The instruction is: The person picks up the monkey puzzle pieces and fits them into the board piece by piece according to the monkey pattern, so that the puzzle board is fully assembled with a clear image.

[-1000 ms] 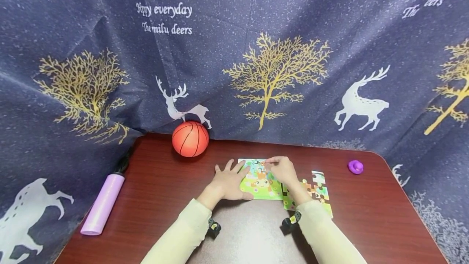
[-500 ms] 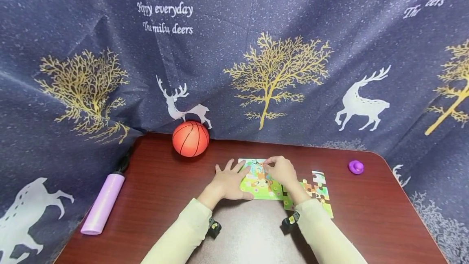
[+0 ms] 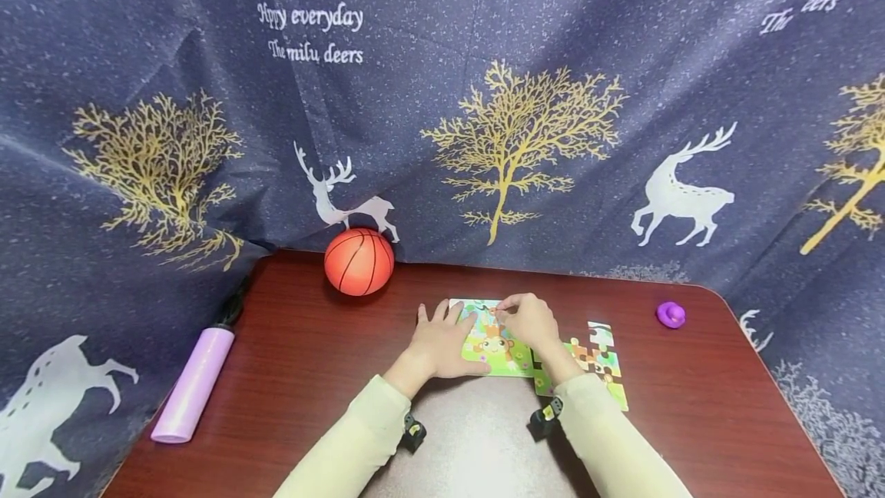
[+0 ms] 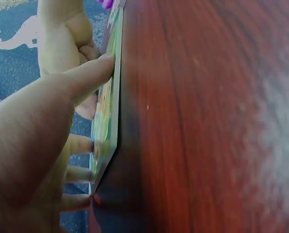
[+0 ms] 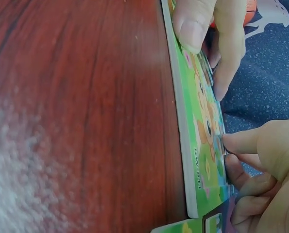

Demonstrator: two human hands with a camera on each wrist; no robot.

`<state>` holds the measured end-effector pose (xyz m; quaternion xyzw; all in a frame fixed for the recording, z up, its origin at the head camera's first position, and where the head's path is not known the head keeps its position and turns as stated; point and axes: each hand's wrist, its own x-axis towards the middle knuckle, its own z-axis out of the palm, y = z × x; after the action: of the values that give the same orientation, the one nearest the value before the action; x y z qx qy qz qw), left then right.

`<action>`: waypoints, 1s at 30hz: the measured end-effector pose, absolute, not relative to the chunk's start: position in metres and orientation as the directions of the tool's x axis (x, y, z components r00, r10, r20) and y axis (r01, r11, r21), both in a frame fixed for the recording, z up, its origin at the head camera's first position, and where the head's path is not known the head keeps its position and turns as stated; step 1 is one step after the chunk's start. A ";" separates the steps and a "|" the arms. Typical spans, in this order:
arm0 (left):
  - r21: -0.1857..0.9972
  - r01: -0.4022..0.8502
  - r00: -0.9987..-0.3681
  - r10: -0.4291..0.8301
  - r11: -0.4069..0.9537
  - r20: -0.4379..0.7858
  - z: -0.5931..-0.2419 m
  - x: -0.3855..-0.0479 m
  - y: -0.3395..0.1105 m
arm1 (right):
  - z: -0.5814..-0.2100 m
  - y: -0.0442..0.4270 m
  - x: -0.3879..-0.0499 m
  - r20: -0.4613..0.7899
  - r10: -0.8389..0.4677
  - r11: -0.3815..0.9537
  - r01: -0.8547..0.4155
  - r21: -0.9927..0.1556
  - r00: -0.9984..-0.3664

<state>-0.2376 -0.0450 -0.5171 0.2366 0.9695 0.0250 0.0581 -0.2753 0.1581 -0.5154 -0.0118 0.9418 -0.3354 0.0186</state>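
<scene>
A jigsaw puzzle [image 3: 494,363] with a monkey picture on green lies flat near the middle of the table. My left hand [image 3: 440,346] rests on its left side, fingers spread. In the left wrist view the thumb [image 4: 93,75] touches the near edge of the puzzle. At the upper part of the picture, my right hand [image 3: 532,325] pinches a small puzzle piece [image 3: 493,312] with thumb and index finger. The other right fingers are curled, as the right wrist view shows. Most of the piece is hidden by the fingertips.
Beside the puzzle, under the right forearm, lies a second board [image 3: 545,386] with several loose pieces [image 3: 600,335]. An orange basketball [image 3: 359,261] sits at the back left, a lilac pump [image 3: 195,386] at the left edge. A purple rubber duck [image 3: 671,315] stands far right.
My left hand has slid slightly to the right, its thumb now further along the puzzle's near edge. The right hand has shifted a little to the left with the piece.
</scene>
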 end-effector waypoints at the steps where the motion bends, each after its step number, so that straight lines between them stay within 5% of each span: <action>1: 0.068 0.463 -0.877 0.468 0.884 -0.107 -0.517 -0.237 -0.044 | -0.515 0.158 -0.276 -0.030 -0.033 0.778 -0.007 -0.628 -0.999; 16: 0.027 0.477 -0.874 0.477 0.879 -0.095 -0.512 -0.235 -0.023 | -0.511 0.175 -0.268 0.010 -0.079 0.773 -0.067 -0.631 -0.997; 30: 0.106 0.449 -0.875 0.461 0.887 -0.151 -0.508 -0.236 -0.021 | -0.495 0.289 -0.243 0.026 0.037 0.819 0.015 -0.574 -0.999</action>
<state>-0.2360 -0.0214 -0.5079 0.2352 0.9675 0.0338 0.0860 -0.2427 0.2886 -0.4955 0.0137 0.9534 -0.3009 -0.0180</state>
